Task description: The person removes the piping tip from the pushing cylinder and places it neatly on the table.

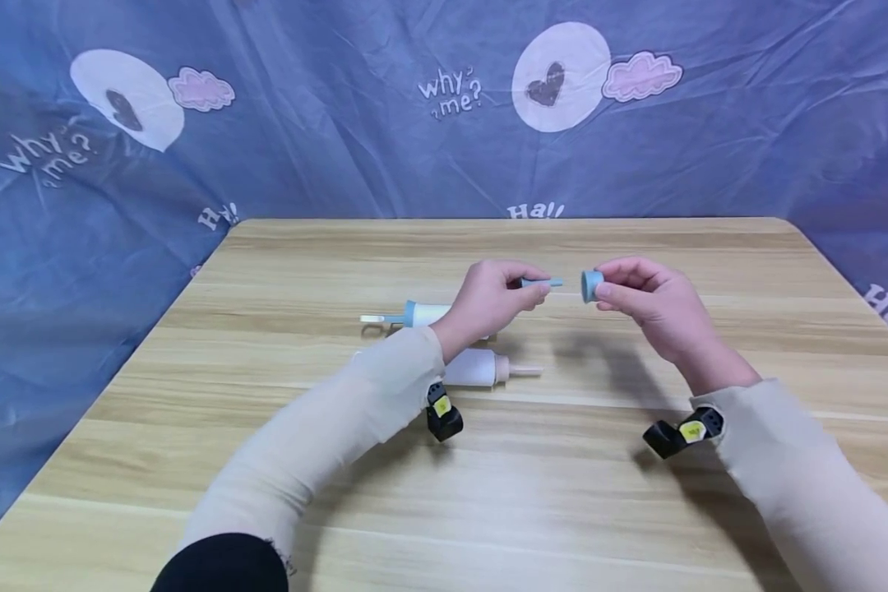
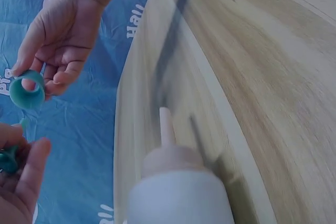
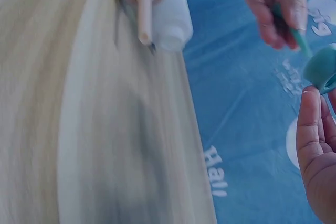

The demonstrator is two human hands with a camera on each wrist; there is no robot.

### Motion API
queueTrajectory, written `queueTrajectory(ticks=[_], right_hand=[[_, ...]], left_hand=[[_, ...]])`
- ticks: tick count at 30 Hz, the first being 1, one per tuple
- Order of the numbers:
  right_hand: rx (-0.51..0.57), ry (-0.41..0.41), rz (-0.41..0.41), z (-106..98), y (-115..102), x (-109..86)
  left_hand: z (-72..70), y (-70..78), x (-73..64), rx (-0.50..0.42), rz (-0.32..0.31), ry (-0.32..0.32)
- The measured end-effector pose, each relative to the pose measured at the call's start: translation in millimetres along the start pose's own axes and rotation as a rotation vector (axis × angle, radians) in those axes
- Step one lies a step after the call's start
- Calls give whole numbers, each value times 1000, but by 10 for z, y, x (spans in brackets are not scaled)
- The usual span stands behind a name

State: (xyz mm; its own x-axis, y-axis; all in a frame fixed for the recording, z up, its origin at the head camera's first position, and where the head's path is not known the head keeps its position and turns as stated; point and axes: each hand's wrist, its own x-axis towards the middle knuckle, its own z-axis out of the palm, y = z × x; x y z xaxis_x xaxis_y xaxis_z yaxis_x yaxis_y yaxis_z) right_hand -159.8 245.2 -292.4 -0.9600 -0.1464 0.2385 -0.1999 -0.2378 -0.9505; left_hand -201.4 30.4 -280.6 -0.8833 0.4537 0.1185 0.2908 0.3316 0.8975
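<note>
In the head view my left hand (image 1: 492, 296) pinches a slim blue-green nozzle (image 1: 557, 283), its narrow tip pointing right. The nozzle's wider end (image 2: 8, 159) sits among the fingers in the left wrist view. Facing it, my right hand (image 1: 654, 304) holds a blue-green ring-shaped screw cap (image 1: 590, 286) between thumb and fingers. An opening through the cap (image 2: 26, 98) shows in the left wrist view. A small gap separates nozzle tip and cap, both held above the table.
Two white squeeze bottles lie on the wooden table (image 1: 562, 493) below my left forearm. One bottle (image 1: 429, 315) has a blue cap and a white-tipped nozzle pointing left. The other bottle (image 1: 469, 368) has a pink cap and nozzle pointing right. A printed blue cloth (image 1: 355, 148) hangs behind.
</note>
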Motion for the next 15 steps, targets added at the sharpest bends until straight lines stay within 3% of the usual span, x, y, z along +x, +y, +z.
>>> queueTrajectory(ticks=[5, 8, 12, 15], right_hand=[[47, 26, -20, -161, -73, -69], [-4, 65, -6, -236, -96, -86], [-304, 153, 86, -327, -84, -108], [-550, 172, 181, -393, -48, -109]], left_hand=[[121, 24, 53, -48, -24, 18], [188, 29, 100, -41, -30, 38], [306, 25, 164, -2, -63, 50], [418, 21, 202, -2, -138, 71]])
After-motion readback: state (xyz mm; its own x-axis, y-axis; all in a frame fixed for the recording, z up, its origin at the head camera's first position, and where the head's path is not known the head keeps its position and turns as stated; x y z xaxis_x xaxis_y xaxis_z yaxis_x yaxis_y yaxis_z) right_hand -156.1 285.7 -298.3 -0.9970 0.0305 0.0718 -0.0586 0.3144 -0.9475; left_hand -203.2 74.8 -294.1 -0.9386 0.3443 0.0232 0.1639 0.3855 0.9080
